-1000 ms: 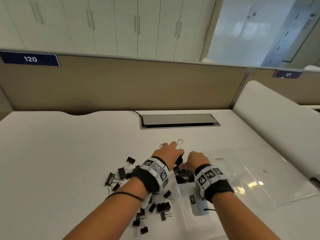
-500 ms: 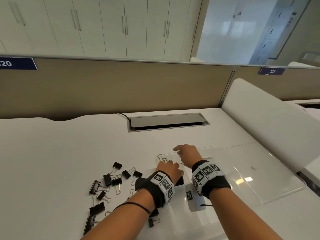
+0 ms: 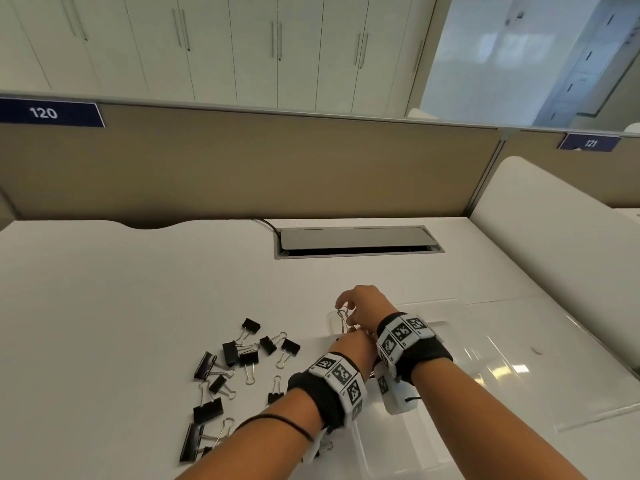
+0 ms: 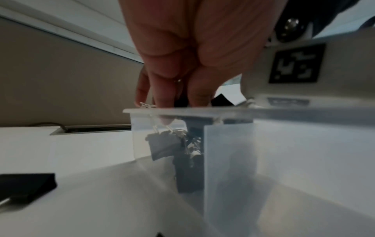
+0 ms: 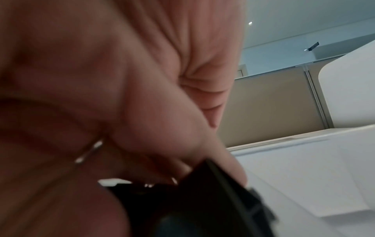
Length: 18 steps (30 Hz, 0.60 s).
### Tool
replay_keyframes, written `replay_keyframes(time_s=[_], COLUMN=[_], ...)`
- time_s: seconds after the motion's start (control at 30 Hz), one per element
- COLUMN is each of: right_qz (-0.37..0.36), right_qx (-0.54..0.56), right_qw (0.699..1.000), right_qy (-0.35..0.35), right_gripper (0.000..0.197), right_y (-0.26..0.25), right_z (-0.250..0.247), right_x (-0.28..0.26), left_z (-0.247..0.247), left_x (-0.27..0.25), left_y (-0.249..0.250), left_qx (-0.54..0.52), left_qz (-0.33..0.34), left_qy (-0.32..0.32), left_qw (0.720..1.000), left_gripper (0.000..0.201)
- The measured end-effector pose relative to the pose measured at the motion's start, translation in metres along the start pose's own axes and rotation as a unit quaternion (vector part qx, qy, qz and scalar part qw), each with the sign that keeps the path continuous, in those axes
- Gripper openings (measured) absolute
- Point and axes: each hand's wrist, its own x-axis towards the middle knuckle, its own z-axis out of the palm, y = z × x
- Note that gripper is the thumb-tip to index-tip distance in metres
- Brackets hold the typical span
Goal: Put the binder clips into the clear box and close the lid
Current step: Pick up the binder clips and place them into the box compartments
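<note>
Desk [image 3: 138,306]: white, fills the lower half of the head view; a grey partition [image 3: 242,168] runs across behind it, with white cabinets [image 3: 242,46] along the top of the frame.
Cable hatch [image 3: 356,241]: grey, set in the desk at centre, above my hands.
Lid [image 3: 519,358]: clear, lies flat on the desk at lower right, off the box.
Box [image 4: 227,144]: clear, open, at lower centre of the head view, mostly hidden under my wrists; in the left wrist view its rim and corner fill the middle, and black clips [image 4: 166,147] show through the wall, inside it.
Loose clips [image 3: 242,358]: black with wire handles, scattered on the desk at lower left of the head view, left of the box and apart from it.
My right hand [image 3: 367,306]: at centre of the head view, over the far end of the box, fingers curled down; the right wrist view shows a black clip [image 5: 219,189] at my fingertips and a wire handle against my palm, so I grip a clip.
My left hand [image 3: 353,348]: just below and touching the right one in the head view; in the left wrist view my fingers [image 4: 162,96] point down over the box rim, pinching wire handles from which a clip hangs inside the box.
Wristbands [image 3: 341,379]: black with white marker tiles, one on each wrist.
Hair tie [image 3: 277,422]: thin, black, round my left forearm at bottom centre.
</note>
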Motion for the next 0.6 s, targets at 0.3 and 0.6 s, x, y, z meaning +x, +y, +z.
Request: replay_keyframes(time_s=[0.3, 0.6], right_qz=[0.080, 0.132], right_qx=[-0.022, 0.034], right_qw=[0.995, 0.988], right_qy=[0.060, 0.079], right_gripper=[0.032, 0.017], right_y=[0.019, 0.031], right_z=[-0.003, -0.003], right_x=[0.003, -0.005], left_z=[-0.011, -0.009], left_x=[-0.011, -0.007], left_y=[-0.014, -0.019], left_qx=[-0.017, -0.109], left_qz=[0.028, 0.000], left_qy=[0.012, -0.005], left_qw=[0.999, 0.994], left_gripper=[0.044, 0.049])
